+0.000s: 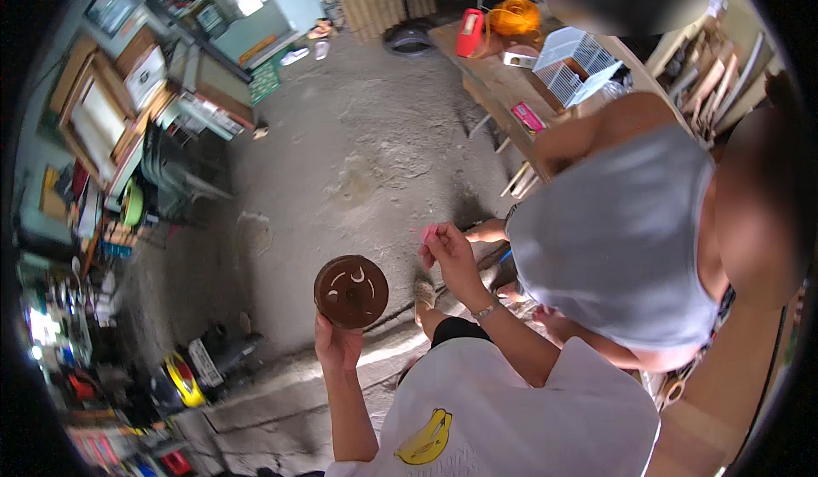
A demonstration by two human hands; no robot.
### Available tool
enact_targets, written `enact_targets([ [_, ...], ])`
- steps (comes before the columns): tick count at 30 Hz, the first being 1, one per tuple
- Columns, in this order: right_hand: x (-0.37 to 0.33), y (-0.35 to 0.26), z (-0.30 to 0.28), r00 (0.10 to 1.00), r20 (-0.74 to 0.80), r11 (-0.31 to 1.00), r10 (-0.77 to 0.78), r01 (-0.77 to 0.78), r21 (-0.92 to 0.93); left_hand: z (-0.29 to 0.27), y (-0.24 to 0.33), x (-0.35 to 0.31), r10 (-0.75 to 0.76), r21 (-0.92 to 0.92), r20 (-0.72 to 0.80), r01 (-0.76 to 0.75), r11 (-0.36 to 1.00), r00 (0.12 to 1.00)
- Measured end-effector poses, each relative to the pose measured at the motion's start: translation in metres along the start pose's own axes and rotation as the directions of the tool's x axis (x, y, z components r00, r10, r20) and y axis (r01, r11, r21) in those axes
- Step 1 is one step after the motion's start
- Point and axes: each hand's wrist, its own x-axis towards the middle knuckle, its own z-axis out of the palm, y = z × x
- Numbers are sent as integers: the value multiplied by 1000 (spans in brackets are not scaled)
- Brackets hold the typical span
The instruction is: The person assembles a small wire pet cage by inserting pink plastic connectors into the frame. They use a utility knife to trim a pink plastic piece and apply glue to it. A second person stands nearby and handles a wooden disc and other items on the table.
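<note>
My left hand [339, 346] grips the lower edge of a round brown disc-like piece [348, 300]. Several pale curved marks or strips show on its face, around a darker middle; I cannot tell what it is made of. Up and to the right of it, apart from it, my right hand [450, 254] has its fingers drawn together. At their tips is a small pink piece [428, 233], too small to name.
Close on my right sits another person [613, 238] in a grey top. Beyond, a wooden table [503, 94] bears a light-blue wire cage [577, 66], orange cord [515, 17] and a red box [469, 32]. Stacked chairs [175, 166] and a motorcycle [200, 370] stand at left.
</note>
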Motion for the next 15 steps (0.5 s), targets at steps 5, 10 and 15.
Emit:
enact_targets([
  [5, 71, -27, -28, 962, -260, 996, -87, 92, 7, 26, 0, 140, -180, 54, 106, 175, 983, 978],
  [10, 111, -61, -83, 836, -514, 981, -189, 132, -145, 73, -54, 278, -422, 102, 298, 411, 906, 856],
  [15, 147, -67, -136, 564, -787, 964, -249, 224, -144, 117, -129, 399, -599, 191, 481, 590, 784, 640],
])
